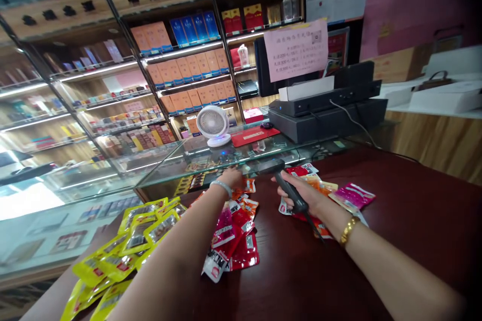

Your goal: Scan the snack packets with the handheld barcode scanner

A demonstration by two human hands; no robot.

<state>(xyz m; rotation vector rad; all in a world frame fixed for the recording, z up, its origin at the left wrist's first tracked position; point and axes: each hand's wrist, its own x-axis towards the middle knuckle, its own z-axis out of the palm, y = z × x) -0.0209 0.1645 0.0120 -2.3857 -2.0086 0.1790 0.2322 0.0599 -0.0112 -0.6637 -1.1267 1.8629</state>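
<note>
My right hand (297,188) grips a black handheld barcode scanner (289,188) by its handle, with the scanner head tilted up and pointing left. Across from it, my left hand (231,179) is over the far end of a middle pile of snack packets, right beside an orange packet (248,185). Its fingers are blurred, so I cannot tell whether they hold that packet. Red packets (244,251) and a magenta packet (225,228) lie nearer in this pile. More mixed packets (354,195) lie around and under my right hand. Yellow packets (131,235) are heaped left of my left forearm.
Beyond the dark red tabletop (278,281) stands a glass display case (181,160) bearing a white fan (213,125) and a red mat (254,136). A black cash-register unit (327,115) with cables is at the back right. Stocked shelves (188,70) line the wall.
</note>
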